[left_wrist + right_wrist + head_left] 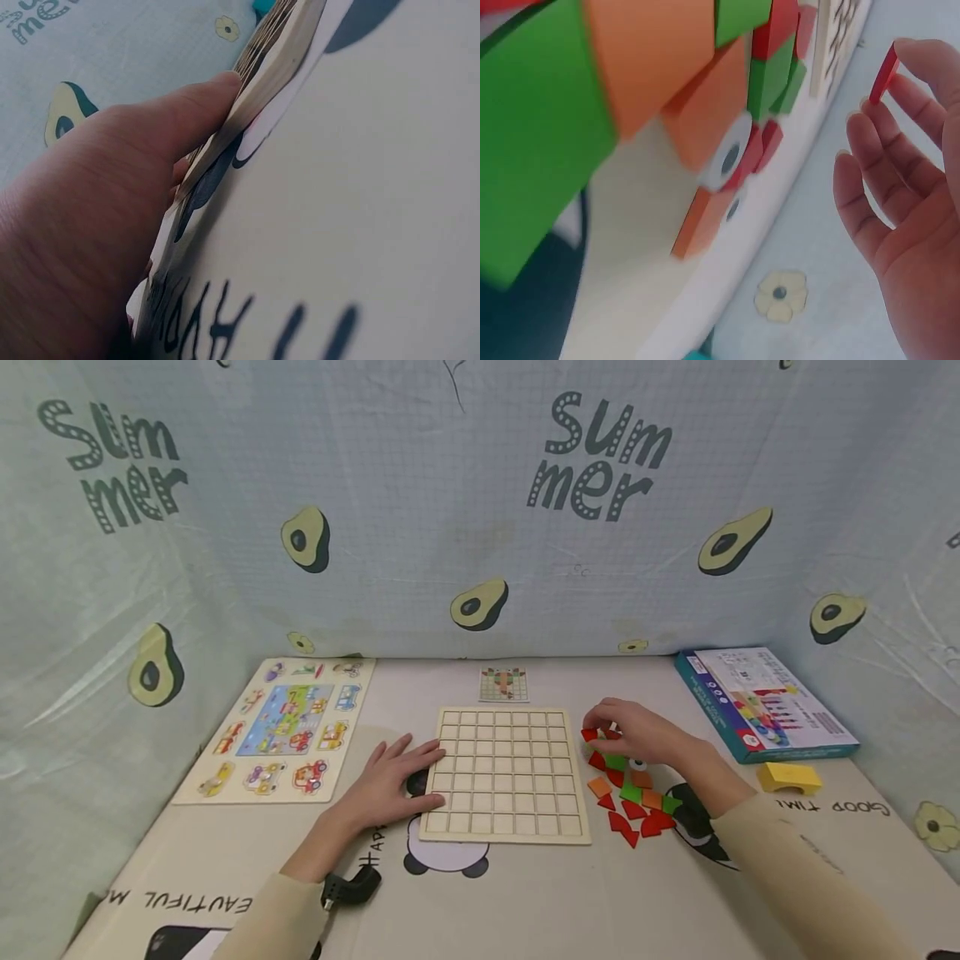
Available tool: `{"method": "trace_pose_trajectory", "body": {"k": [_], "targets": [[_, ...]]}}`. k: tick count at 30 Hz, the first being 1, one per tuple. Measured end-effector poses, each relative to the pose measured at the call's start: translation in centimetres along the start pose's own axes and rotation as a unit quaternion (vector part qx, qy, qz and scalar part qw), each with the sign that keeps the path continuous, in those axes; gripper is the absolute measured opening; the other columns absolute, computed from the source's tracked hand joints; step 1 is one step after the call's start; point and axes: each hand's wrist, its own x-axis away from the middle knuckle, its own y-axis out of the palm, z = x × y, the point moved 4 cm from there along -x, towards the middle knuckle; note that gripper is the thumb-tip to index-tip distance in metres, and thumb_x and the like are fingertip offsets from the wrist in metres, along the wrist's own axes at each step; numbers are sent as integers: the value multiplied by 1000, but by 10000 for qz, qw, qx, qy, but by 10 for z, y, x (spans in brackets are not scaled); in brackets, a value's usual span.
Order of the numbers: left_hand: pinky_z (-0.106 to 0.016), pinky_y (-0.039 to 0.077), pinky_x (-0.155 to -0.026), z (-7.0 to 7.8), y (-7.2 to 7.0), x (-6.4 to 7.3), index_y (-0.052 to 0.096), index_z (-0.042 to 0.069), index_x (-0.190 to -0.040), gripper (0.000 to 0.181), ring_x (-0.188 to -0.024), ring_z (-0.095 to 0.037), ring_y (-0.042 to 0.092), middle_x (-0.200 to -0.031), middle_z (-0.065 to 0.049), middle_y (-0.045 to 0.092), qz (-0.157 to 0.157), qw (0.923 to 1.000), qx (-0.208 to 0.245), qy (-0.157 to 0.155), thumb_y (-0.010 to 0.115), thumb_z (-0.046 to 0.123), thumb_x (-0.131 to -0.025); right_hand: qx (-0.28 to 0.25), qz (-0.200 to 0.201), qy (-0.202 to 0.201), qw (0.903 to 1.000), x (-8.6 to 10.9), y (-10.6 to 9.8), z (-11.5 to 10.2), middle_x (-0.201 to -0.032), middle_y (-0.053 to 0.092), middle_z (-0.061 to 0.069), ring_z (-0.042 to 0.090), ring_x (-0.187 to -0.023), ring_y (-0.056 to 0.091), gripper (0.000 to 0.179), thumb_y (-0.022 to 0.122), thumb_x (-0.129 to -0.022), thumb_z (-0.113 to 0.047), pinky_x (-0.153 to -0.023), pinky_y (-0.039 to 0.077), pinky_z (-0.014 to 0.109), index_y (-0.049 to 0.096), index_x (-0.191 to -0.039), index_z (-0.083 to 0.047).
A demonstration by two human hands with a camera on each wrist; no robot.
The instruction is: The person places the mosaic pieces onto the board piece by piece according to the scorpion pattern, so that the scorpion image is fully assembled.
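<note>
Head view: with the grid board (506, 774) taken as clock centre, its 9 o'clock edge is touched by the left hand (390, 783), fingers spread and unclenched. Loose pieces (632, 793) are heaped at 3 to 4 o'clock, some overlapping; the right hand (637, 731) is held at the heap's far end. Neighbours could be scattered if brushed by knuckles or wrist. A pattern card (504, 685) is set at 12 o'clock; it could be misread, being small.

Left wrist view: board rim met by the thumb (187, 112); no clasp shown. Board could be skewed by uneven pressure.

Right wrist view: a red piece (884, 73) is pinched towards 1 o'clock. Being thin, it could be dropped or twisted if the pinch were slackened.
</note>
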Motion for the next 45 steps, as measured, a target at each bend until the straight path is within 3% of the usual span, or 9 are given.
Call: {"method": "trace_pose_trajectory", "body": {"k": [10, 24, 36, 45], "targets": [[-68, 7, -115, -2, 1, 2, 52, 17, -150, 76, -150, -41, 19, -157, -2, 42, -40, 10000, 5, -49, 68, 58, -88, 59, -239, 13, 9997, -26, 13, -8, -110, 62, 0, 24, -104, 57, 26, 72, -94, -18, -94, 53, 43, 67, -118, -8], [-67, 7, -116, -1, 0, 1, 52, 17, -150, 75, -150, -40, 19, -157, -3, 42, -34, 10000, 6, -71, 69, 56, -88, 136, -243, -222, 9994, -43, 24, -8, -102, 61, -1, 19, -93, 56, 20, 74, -93, -19, -88, 52, 38, 67, -108, -6], [-67, 6, -116, 1, 1, 0, 52, 18, -150, 75, -150, -39, 19, -158, -2, 41, -67, 10000, 19, -67, 69, 56, -88, 367, -292, 69, 9989, -54, 27, -11, -92, 57, -1, 18, -83, 52, 18, 73, -95, -24, -77, 49, 33, 67, -103, -8], [-67, 6, -116, -1, 2, 1, 52, 18, -150, 75, -150, -39, 19, -158, -3, 41, -44, 10000, 6, -47, 69, 56, -88, 198, -374, 191, 9989, -55, 29, -8, -97, 59, 0, 18, -86, 54, 18, 73, -95, -22, -80, 51, 34, 69, -105, -8]]}}
